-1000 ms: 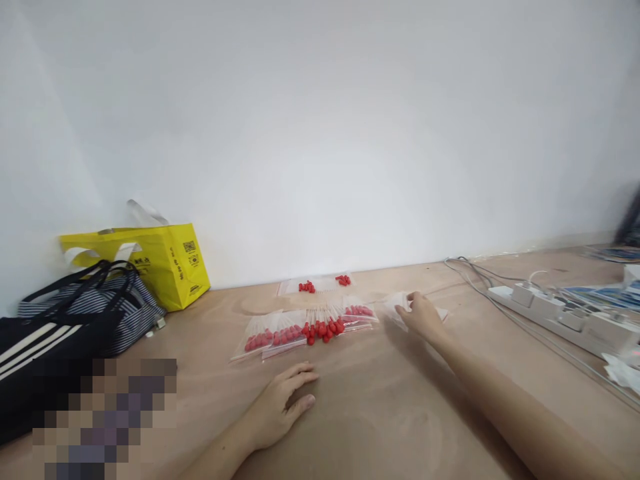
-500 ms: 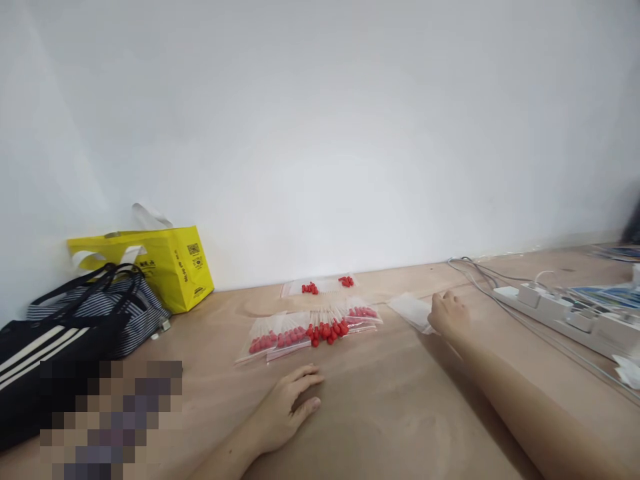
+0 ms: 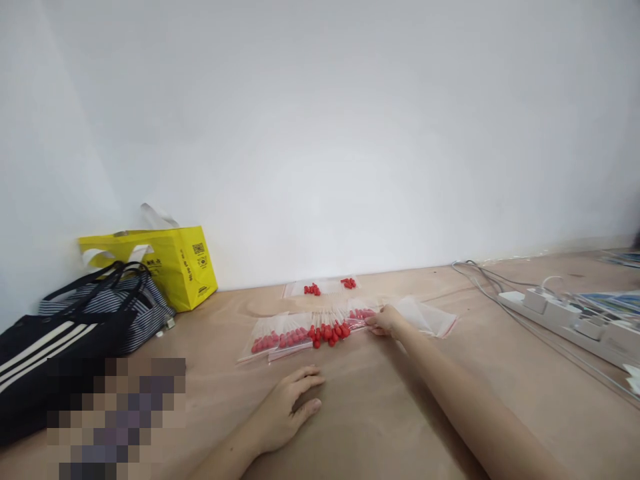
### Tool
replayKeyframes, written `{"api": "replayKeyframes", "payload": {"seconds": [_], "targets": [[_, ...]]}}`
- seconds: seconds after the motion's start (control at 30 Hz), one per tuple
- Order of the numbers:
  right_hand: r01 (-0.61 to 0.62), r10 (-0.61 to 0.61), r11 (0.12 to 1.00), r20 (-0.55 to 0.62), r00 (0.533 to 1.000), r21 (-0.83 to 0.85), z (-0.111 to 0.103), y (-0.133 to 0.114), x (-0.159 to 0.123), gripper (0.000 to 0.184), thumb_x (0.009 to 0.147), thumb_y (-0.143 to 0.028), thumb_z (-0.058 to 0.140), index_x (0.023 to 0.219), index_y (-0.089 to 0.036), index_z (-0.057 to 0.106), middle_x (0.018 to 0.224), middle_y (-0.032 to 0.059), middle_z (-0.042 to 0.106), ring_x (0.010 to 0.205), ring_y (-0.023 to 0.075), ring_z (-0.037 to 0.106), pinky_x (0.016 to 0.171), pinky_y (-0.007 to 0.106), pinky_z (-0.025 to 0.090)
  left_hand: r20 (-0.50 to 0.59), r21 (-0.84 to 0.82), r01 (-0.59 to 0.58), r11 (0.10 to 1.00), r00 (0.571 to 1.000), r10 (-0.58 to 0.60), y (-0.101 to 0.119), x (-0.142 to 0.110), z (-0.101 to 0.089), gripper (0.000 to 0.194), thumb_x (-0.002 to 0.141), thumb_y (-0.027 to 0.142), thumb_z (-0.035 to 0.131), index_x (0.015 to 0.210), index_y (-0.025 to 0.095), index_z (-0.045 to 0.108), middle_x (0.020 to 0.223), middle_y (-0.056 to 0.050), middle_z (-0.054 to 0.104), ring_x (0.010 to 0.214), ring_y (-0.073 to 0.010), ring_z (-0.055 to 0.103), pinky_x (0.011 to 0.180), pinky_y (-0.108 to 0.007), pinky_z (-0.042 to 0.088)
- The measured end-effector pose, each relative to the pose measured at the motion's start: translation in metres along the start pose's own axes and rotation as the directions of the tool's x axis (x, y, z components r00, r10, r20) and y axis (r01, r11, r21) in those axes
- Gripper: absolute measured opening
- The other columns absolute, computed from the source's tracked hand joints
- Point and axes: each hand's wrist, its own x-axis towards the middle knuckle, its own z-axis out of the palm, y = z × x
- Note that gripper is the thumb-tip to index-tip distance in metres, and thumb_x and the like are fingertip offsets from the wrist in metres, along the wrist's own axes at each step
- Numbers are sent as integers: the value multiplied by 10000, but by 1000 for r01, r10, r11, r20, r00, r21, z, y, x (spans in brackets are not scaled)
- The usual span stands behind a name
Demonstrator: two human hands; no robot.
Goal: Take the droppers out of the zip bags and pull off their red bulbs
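Observation:
My left hand (image 3: 287,410) lies on the table near the front, fingers stretched and thumb apart, holding nothing. With curled fingers, my right hand (image 3: 386,323) grips the right edge of a clear zip-lock bag (image 3: 361,325) holding red-headed sticks. Just left of that bag lies a loose bunch of red-headed sticks (image 3: 327,332), heads toward me. Two more filled zip-lock bags (image 3: 265,342) overlap at the left of the bunch. Flat clear bags (image 3: 425,317) with no red heads in them rest beyond my right wrist.
Near the wall lies another clear bag (image 3: 293,289) with two groups of red heads. A yellow bag (image 3: 193,273) and a black bag with white stripes (image 3: 65,353) stand at left. At right are a white power strip (image 3: 560,313) and grey cables (image 3: 485,287).
My right hand has moved left from the flat clear bags to the filled bag beside the loose sticks. The flat bags are now more exposed. My left hand has stayed put.

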Motion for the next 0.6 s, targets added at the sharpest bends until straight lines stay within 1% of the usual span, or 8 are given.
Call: {"api": "replayKeyframes", "payload": {"seconds": [0.07,0.13,0.2,0.27,0.33,0.43,0.5,0.6], "targets": [[2,-1,999,-20,1000,37,-1,3,2,367,513,-256,687,827,-153,529,500,-20,536,475,155,563,416,251,454,2,5,3,1000,1000,-3,0,0,0,351,809,369,444,1133,263,527,1282,-46,440,1158,-206,408,989,-371,302],[12,-9,999,-52,999,52,-9,7,4,435,534,-233,664,929,-138,508,525,-23,542,467,148,560,422,251,450,0,0,3,1000,1000,-3,0,0,0,351,807,377,447,1128,265,532,1278,-45,446,1157,-206,409,989,-373,302],[28,-24,999,-77,997,47,-22,12,5,485,548,-212,643,999,-123,487,521,-32,538,445,143,548,426,255,441,-8,-10,0,1000,1000,0,-1,0,1,351,805,386,449,1126,272,534,1275,-41,450,1158,-206,408,991,-374,300],[52,-49,998,-93,994,29,-37,17,4,497,552,-186,627,1023,-112,484,492,-48,525,430,138,534,445,257,431,-14,-15,-5,1000,1000,5,-2,1,1,353,804,388,451,1128,274,533,1274,-39,452,1157,-207,408,990,-372,302],[90,-88,996,-108,990,7,-53,21,1,455,548,-165,620,988,-117,513,462,-59,512,450,139,535,494,263,430,-15,-12,-7,1000,1000,7,-2,1,1,349,804,381,450,1124,272,537,1272,-39,453,1155,-208,410,986,-372,307],[169,-166,986,-151,974,6,-70,21,-5,295,566,-170,605,858,-149,565,501,-34,550,579,161,574,624,285,430,-12,-3,-14,1000,1000,14,0,2,0,340,804,373,448,1112,268,545,1266,-40,459,1150,-208,416,984,-369,309],[235,-223,971,-181,958,45,-76,17,-10,215,609,-205,576,819,-163,567,609,7,608,696,175,590,701,296,421,-11,-1,-17,1000,1000,17,2,3,0,337,803,371,449,1107,265,548,1264,-40,462,1148,-210,420,983,-368,310],[335,-300,929,-206,931,158,-79,8,-18,234,683,-300,513,872,-165,539,807,59,644,811,171,587,737,289,426,-7,-1,-8,1000,1000,8,2,3,-1,339,803,367,448,1111,263,543,1266,-37,460,1152,-213,416,984,-371,310]]}}
